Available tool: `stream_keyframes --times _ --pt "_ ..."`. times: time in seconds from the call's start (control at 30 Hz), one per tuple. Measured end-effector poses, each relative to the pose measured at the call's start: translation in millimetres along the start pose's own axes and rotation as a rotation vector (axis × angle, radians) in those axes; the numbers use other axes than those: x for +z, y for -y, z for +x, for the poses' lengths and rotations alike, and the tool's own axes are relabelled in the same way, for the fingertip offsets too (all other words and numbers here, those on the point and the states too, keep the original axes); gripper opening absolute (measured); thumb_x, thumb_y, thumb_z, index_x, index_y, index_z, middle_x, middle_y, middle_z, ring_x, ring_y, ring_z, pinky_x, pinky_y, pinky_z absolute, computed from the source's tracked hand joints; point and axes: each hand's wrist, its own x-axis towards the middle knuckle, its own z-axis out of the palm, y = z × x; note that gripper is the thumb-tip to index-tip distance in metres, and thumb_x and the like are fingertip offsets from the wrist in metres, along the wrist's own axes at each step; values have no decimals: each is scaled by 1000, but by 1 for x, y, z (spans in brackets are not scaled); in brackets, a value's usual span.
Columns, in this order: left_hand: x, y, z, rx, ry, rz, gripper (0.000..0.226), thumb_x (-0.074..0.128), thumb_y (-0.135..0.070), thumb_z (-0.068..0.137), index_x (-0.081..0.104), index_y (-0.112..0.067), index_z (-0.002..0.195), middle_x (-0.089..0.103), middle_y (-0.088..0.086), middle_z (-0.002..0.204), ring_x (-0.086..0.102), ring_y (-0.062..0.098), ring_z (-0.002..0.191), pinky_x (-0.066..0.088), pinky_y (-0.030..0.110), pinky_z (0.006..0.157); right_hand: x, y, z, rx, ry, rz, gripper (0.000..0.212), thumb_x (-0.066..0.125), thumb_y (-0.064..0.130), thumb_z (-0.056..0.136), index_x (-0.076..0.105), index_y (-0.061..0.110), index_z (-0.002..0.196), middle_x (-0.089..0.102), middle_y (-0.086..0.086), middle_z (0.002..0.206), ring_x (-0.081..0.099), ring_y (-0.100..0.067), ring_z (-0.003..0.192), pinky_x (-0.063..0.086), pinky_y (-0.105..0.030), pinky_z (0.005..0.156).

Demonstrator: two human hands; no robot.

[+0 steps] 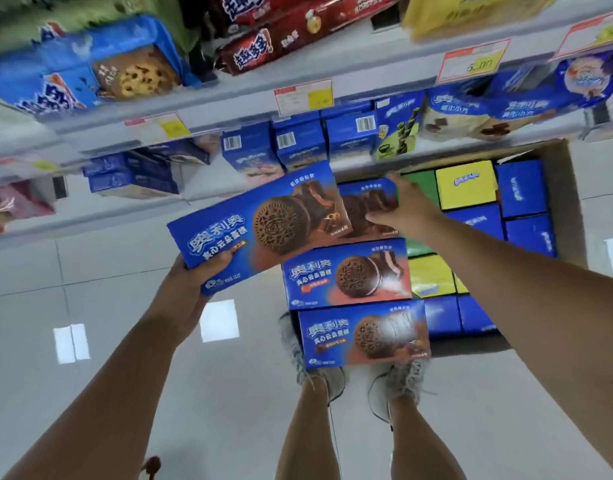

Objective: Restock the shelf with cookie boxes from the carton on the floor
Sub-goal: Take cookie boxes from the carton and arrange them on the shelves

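While the carton (571, 202) stands on the floor beneath the shelf (229, 110), the left hand (191, 289) grips one end of a blue cookie box (263, 220), thumb over its face. That box is raised clear of the stock, apparently for shelving. The right hand (409, 209) clasps the end of a second cookie box (364, 209) lying atop the carton's contents, judged a pick-up in progress.
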Motion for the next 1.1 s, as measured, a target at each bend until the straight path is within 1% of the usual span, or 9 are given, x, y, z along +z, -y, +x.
stream_keyframes --times 0.1,0.3,0.43,0.57,0.73,0.83,0.97,1.03,1.1 --pt "-4 6 10 6 21 -15 31 61 -10 87 61 -26 113 76 -7 102 73 9 90 58 23 67 11 -1 14 2 -9 23 101 86 26 68 25 21 148 36 -14 147 44 -33 130 39 -37 105" --pt "-10 14 21 -41 52 -63 52 70 -17 78 58 -19 128 72 3 118 71 15 100 59 26 73 16 -4 11 -34 -100 -21 86 92 18 57 36 14 122 46 -15 125 52 -30 109 46 -40 87" --pt "-20 14 17 -69 74 -67 88 92 -38 57 54 -18 133 69 5 124 70 18 106 59 28 76 10 0 2 -67 -100 -61 79 92 19 59 35 11 113 49 -10 108 53 -26 96 45 -37 76" --pt "-32 12 16 -54 39 -101 64 80 -24 72 56 -18 131 68 7 125 70 17 103 59 28 77 2 1 -6 -100 -123 -92 78 90 23 62 38 13 120 52 -4 107 54 -24 95 41 -29 68" --pt "-39 9 17 -18 53 -107 52 67 -17 80 56 -20 131 69 4 124 69 16 106 59 29 82 -25 -11 -25 -137 -200 -151 86 89 26 64 45 19 137 46 -5 140 47 -24 125 40 -34 100" --pt "-32 8 17 -30 81 -95 58 77 -20 77 56 -21 131 68 5 126 69 17 107 59 28 81 -42 -23 -43 -118 -281 -223 76 90 28 61 52 13 125 43 -7 132 48 -25 119 42 -34 95" --pt "-17 7 15 -59 106 -47 97 97 -46 44 57 -24 130 70 2 123 69 17 108 59 29 81 -52 -30 -58 -116 -240 -300 70 91 33 57 48 13 108 39 -8 130 43 -21 115 41 -31 80" --pt "-12 7 15 -58 118 -34 97 96 -44 47 55 -22 132 69 2 124 69 17 108 59 30 82 -50 -28 -55 -99 -190 -265 67 91 30 58 42 16 102 41 -6 125 45 -17 102 37 -26 68" --pt "-7 10 15 -67 132 -38 80 88 -32 65 53 -19 136 68 5 127 68 18 109 59 32 86 -51 -28 -51 -68 -163 -189 66 91 29 60 41 18 102 46 -4 116 47 -18 96 36 -27 66"
